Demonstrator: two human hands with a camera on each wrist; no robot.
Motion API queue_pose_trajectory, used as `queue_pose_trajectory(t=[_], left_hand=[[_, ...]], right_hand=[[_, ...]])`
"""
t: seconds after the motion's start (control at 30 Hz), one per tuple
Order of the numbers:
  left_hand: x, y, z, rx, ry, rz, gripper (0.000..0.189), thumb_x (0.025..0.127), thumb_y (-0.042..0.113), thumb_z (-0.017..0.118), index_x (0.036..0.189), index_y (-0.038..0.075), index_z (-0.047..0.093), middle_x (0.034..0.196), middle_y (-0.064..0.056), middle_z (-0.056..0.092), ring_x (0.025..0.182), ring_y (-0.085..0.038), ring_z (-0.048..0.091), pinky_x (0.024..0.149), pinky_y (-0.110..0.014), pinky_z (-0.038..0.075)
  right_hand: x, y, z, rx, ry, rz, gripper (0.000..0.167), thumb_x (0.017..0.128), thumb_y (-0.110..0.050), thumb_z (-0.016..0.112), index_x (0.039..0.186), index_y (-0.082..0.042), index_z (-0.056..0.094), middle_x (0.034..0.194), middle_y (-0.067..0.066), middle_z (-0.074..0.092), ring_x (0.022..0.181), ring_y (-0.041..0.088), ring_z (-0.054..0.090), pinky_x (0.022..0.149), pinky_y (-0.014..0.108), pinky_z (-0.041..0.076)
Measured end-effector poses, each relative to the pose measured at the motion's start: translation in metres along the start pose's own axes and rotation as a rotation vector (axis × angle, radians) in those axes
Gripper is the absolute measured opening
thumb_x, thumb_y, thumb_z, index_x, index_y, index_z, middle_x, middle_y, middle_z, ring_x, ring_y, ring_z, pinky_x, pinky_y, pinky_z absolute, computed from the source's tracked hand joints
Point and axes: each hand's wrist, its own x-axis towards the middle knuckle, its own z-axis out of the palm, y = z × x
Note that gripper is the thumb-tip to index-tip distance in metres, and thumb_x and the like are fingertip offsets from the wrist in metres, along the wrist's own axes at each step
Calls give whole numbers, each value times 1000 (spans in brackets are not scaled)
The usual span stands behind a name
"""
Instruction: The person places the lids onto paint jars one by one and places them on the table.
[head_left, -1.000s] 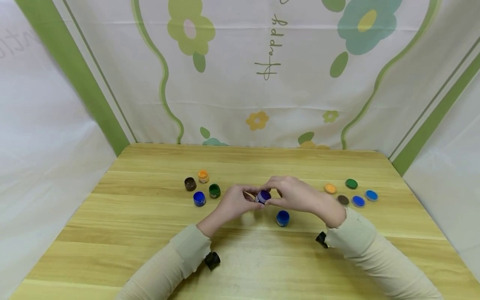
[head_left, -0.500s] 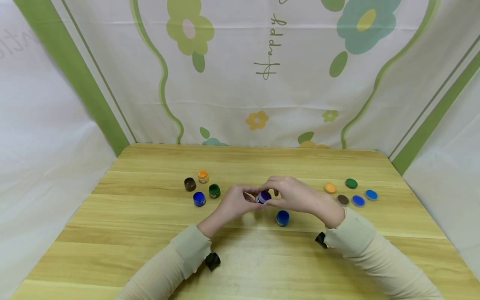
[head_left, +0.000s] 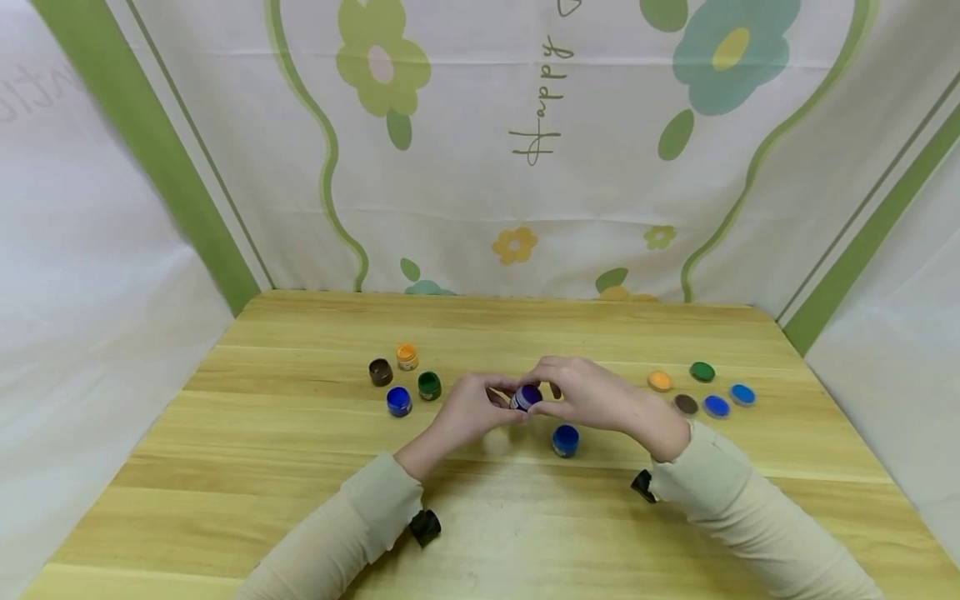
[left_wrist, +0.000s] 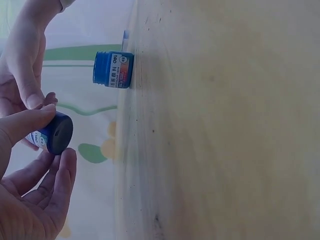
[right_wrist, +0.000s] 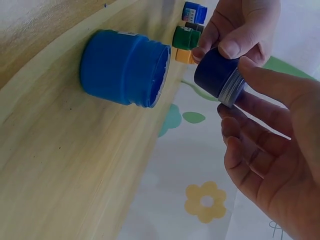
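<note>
A small dark blue-violet paint jar (head_left: pixel 525 398) is held above the table between both hands. My left hand (head_left: pixel 471 406) grips its body, thumb on one side and fingers on the other. At the other end, my right hand (head_left: pixel 581 392) pinches the ridged lid (right_wrist: pixel 231 89) between thumb and fingers. The jar is tilted, and its dark base (left_wrist: pixel 61 134) faces the left wrist camera. Just in front of the right hand, an uncapped blue paint jar (head_left: pixel 566 441) stands upright on the table.
To the left stand open paint jars: brown (head_left: pixel 380 372), orange (head_left: pixel 407 357), green (head_left: pixel 429 386) and blue (head_left: pixel 399 402). Several loose lids lie right, among them an orange lid (head_left: pixel 660 381) and a green lid (head_left: pixel 702 372). A printed curtain (head_left: pixel 450 183) hangs behind the wooden table (head_left: pixel 300 467).
Both hands and the held jar stay almost in place. The right fingers have shifted slightly at the lid, and the head view has tilted a little.
</note>
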Motion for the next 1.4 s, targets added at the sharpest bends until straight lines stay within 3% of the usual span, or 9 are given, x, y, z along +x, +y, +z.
queue_pose_trajectory(t=[0.2,0.73,1.0,1.27,1.4], left_hand=[[-1,0,0,-15,10,4,41,85,20,87,120,3,75,106,-5,74,83,-12,68,72,-27,57],[-1,3,1,9,70,27,36,86,27,86,113,6,76,96,-1,73,78,-10,68,67,-27,57],[1,4,3,15,92,34,37,86,27,86,115,7,75,101,-3,74,82,-12,69,70,-28,58],[8,5,4,-11,109,10,35,86,26,86,117,13,75,107,2,73,88,-12,67,74,-32,57],[11,8,4,5,106,15,36,87,24,86,119,13,75,109,1,72,87,-12,67,74,-32,57]], right_hand=[[0,-1,1,-26,31,12,33,94,-21,78,122,-5,73,112,5,70,84,12,65,70,25,54],[1,-4,3,-42,108,46,31,94,-18,78,121,-2,73,106,7,70,85,21,68,69,27,55],[-1,-4,-1,-70,115,25,34,94,-15,77,125,-2,72,109,6,70,81,12,62,66,24,53],[-10,-1,-6,-83,143,48,33,94,-15,77,125,-5,72,114,7,70,97,23,69,79,36,58],[-19,3,-9,-83,152,90,35,94,-15,77,128,-6,71,115,7,70,95,25,69,78,38,58]])
